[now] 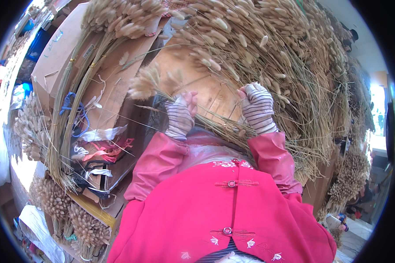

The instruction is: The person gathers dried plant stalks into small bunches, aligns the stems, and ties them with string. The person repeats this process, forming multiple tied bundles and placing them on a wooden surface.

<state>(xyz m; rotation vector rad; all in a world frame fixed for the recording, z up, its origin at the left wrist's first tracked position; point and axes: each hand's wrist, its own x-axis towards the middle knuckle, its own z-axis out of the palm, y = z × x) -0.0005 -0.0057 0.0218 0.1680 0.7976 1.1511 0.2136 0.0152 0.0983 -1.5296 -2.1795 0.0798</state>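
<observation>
My left hand point(181, 113), in a striped fingerless glove, is closed on a small bunch of dried bunny-tail grass point(146, 82); its fluffy heads point up and left, and its stems run down to the right. My right hand point(257, 105), gloved alike, is curled at the left edge of the large heap of loose bunny-tail grass point(283, 65). Whether a stem lies between its fingers cannot be made out. Between and beyond my hands shows a wooden board point(214, 95). Tied bunches of the same grass point(82, 72) lie on cardboard to the left.
A cardboard box point(56, 49) stands at the left, with a blue cord point(82, 115) and cloth strips point(108, 151) on its near part. More grass bunches point(87, 223) stand at lower left beside a white plastic bag point(39, 230). Others point(352, 177) stand at the right.
</observation>
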